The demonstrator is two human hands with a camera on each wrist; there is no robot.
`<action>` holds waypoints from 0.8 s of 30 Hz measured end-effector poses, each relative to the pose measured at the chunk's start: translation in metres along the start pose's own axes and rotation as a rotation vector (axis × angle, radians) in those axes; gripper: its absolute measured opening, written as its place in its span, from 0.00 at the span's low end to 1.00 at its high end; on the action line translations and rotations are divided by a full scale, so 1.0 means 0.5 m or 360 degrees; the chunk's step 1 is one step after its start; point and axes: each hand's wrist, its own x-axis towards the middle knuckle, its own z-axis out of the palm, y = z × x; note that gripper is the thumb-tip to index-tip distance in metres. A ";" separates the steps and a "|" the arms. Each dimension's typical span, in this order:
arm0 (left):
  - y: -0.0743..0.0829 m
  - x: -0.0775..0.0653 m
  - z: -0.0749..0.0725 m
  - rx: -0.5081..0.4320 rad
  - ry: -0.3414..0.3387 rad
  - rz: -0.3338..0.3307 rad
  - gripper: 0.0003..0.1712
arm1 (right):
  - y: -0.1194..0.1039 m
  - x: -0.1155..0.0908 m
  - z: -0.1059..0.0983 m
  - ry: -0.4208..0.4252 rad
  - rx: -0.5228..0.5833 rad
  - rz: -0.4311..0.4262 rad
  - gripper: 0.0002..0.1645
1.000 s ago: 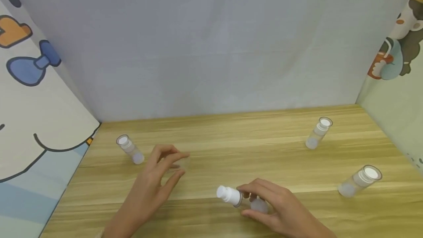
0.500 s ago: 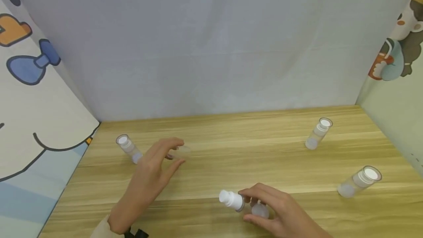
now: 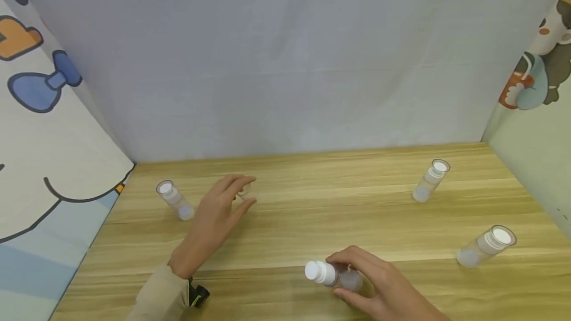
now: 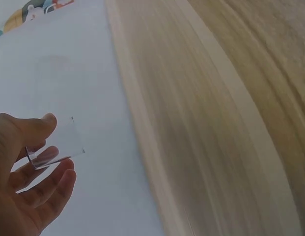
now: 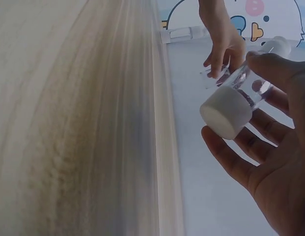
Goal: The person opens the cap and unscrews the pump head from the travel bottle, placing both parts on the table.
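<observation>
My left hand (image 3: 218, 209) holds a small clear plastic cap (image 4: 64, 137) by its sides, between thumb and fingers, over the left-middle of the table. The cap is see-through and faint in the head view. At the front, right of centre, my right hand (image 3: 372, 279) grips a clear pump bottle (image 3: 323, 274) round its body. Its white pump top points left and is bare. The right wrist view shows the bottle's white base (image 5: 227, 114) close up, with the thumb on the clear body.
Similar bottles with clear caps on stand upright on the wood-grain table (image 3: 312, 182): one at the left (image 3: 175, 200), one at the back right (image 3: 430, 181), one at the right (image 3: 486, 246). A grey-white curtain (image 3: 285, 63) hangs behind, with cartoon-printed panels (image 3: 44, 152) at the sides.
My left hand has moved away from me toward the back of the table, carrying the cap. The right hand and its bottle have shifted slightly right and nearer.
</observation>
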 end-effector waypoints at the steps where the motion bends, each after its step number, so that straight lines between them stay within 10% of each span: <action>1: -0.004 0.003 0.005 0.0002 -0.0034 -0.0035 0.27 | 0.000 0.000 0.000 0.0000 0.0006 0.0008 0.33; 11: -0.039 0.037 0.047 -0.0032 -0.0220 -0.0313 0.21 | 0.000 -0.001 0.002 0.0009 0.0031 0.0039 0.33; 24: -0.075 0.035 0.086 -0.0049 -0.0321 -0.0355 0.19 | -0.004 0.007 0.003 -0.0040 0.0079 0.0084 0.33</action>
